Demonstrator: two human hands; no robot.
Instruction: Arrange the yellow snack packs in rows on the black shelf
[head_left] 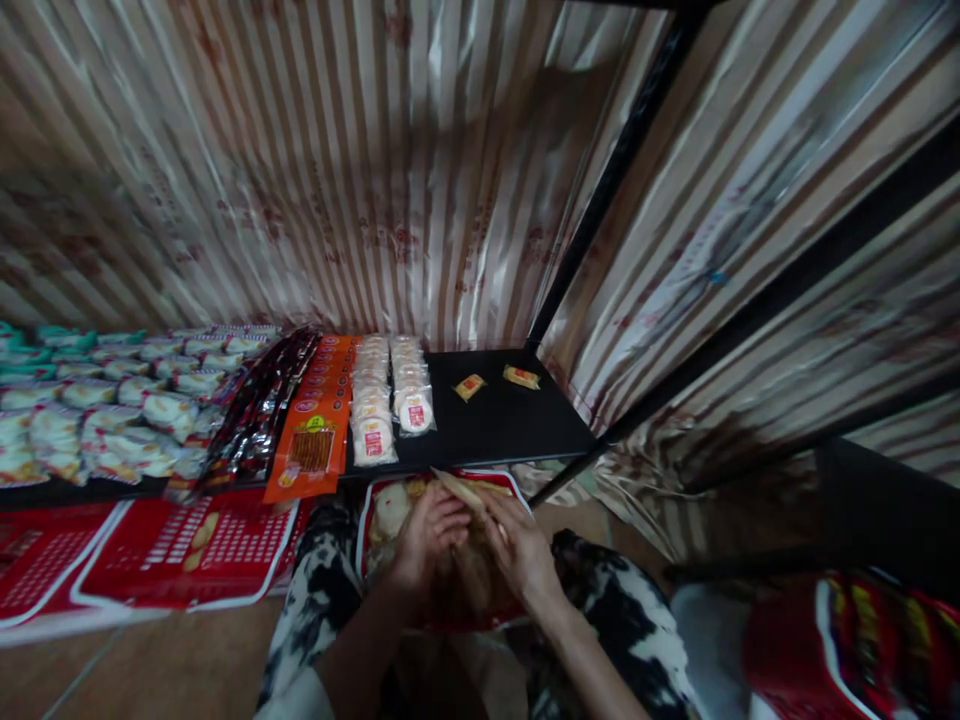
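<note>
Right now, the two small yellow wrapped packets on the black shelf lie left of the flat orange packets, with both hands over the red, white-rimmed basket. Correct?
No: in the head view, the yellow packets lie right of the orange packets. They are on the black shelf, with left hand and right hand over the basket.

Free shelf (510,428) front right; snack packs (373,440) left

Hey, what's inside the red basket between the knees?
In the basket, pale items show at left, blurred brownish contents lower down. The left hand and right hand hide some contents.
</note>
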